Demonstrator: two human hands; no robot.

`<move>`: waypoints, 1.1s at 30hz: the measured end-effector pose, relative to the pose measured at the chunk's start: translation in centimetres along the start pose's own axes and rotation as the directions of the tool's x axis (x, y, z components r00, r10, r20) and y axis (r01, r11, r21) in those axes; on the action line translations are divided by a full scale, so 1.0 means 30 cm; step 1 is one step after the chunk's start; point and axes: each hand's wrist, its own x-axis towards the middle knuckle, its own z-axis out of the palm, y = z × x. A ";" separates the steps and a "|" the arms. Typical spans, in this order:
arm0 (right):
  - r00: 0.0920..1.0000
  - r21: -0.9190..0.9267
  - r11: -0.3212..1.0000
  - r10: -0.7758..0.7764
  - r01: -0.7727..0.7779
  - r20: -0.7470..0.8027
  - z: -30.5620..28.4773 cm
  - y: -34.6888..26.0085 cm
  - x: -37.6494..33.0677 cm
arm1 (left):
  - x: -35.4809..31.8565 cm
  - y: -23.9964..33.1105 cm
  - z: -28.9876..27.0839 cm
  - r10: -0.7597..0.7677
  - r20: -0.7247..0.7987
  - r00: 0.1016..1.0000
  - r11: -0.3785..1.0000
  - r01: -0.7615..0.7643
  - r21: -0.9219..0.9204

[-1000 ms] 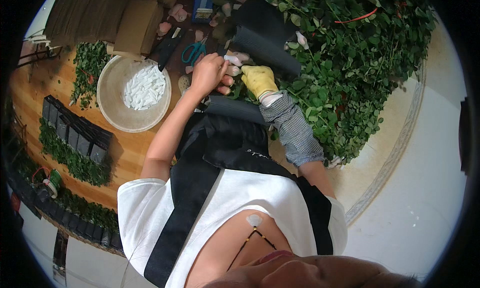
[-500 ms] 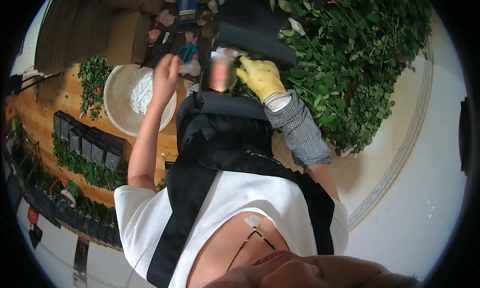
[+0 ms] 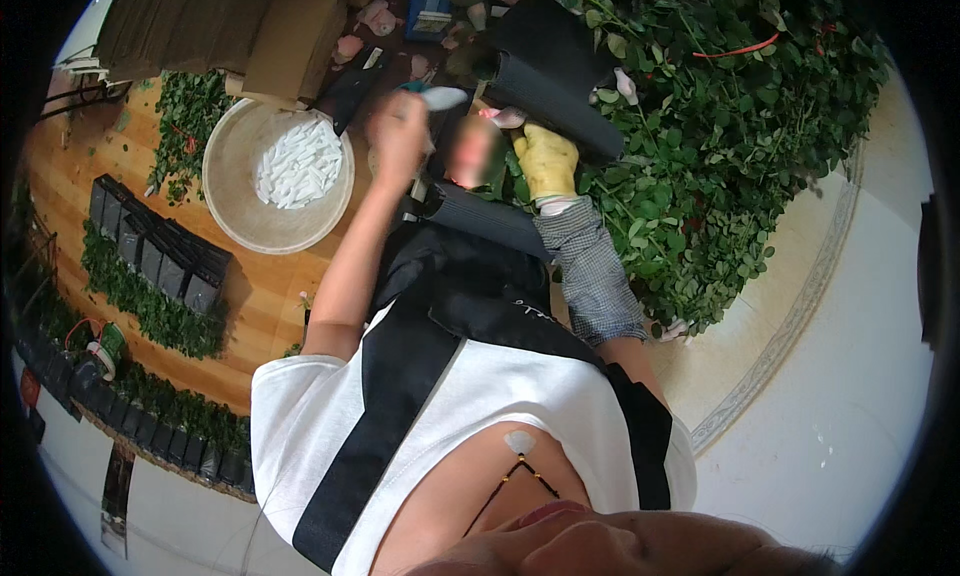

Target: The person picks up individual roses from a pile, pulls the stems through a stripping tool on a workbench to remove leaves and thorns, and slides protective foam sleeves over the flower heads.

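Note:
My bare left hand point(image 3: 397, 134), blurred by motion, is closed with a small white sleeve-like piece point(image 3: 443, 98) sticking out past its fingers. My right hand point(image 3: 547, 161), in a yellow glove, is closed at the edge of a black padded stand point(image 3: 548, 71). By its fingertips shows a pale pink rose point(image 3: 505, 118) with a whitish head; its stem is mostly hidden by the glove. Between the hands lies a blurred pinkish patch with green leaves around it. Left of my left arm stands a round pale tub point(image 3: 225, 201) holding several small white tube-like pieces point(image 3: 298, 163).
A big heap of leafy rose stems point(image 3: 700, 166) fills the right side. Cardboard point(image 3: 290, 46) is stacked at upper left. Loose pink petals point(image 3: 378, 18) and a blue box point(image 3: 430, 6) lie at the top. Black-wrapped bunches point(image 3: 150, 246) stand in rows on the wooden floor at left.
My left hand has moved right, toward the gloved hand, carrying the white piece. My right hand has shifted slightly right in the picture. The whole view has also shifted a little.

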 end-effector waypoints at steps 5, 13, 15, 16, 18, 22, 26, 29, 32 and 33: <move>0.975 0.047 0.996 0.060 -0.072 0.214 -0.042 0.020 -0.011 | 0.008 0.081 -0.034 0.052 0.353 0.934 0.994 -0.084 0.076; 0.914 -0.001 0.963 0.257 -0.270 0.315 -0.045 0.020 0.005 | -0.067 0.249 0.074 0.220 0.528 0.820 0.850 -0.427 0.309; 0.851 -0.018 0.941 0.315 -0.339 0.420 -0.032 0.033 0.014 | -0.096 0.189 0.002 0.169 0.401 0.900 0.974 -0.215 0.073; 0.871 -0.009 0.944 0.309 -0.331 0.381 -0.042 0.033 -0.003 | -0.100 0.166 -0.046 0.076 0.299 0.951 0.994 -0.094 0.049; 0.920 0.021 0.971 0.218 -0.238 0.324 -0.044 0.025 0.010 | -0.103 0.083 -0.261 -0.043 0.093 0.995 0.968 0.018 0.249; 0.877 0.148 0.941 0.215 -0.303 0.430 -0.075 0.038 0.002 | -0.034 -0.289 -0.788 -0.063 -0.137 0.989 0.789 0.133 0.600; 0.960 0.223 0.971 0.027 -0.091 0.279 -0.134 0.023 -0.023 | -0.019 -0.368 -0.919 0.090 -0.145 0.985 0.665 0.049 0.746; 0.967 0.163 0.987 -0.041 0.000 0.252 -0.208 -0.016 -0.014 | 0.015 -0.165 -0.644 -0.131 0.129 0.983 0.857 0.047 0.513; 0.974 0.136 0.988 -0.096 0.069 0.205 -0.215 -0.032 -0.015 | -0.052 0.047 -0.256 -0.096 0.358 0.929 0.964 -0.003 0.265; 0.969 0.112 0.993 -0.074 0.049 0.236 -0.221 -0.045 -0.002 | -0.054 0.069 -0.166 -0.064 0.417 0.907 0.962 -0.055 0.267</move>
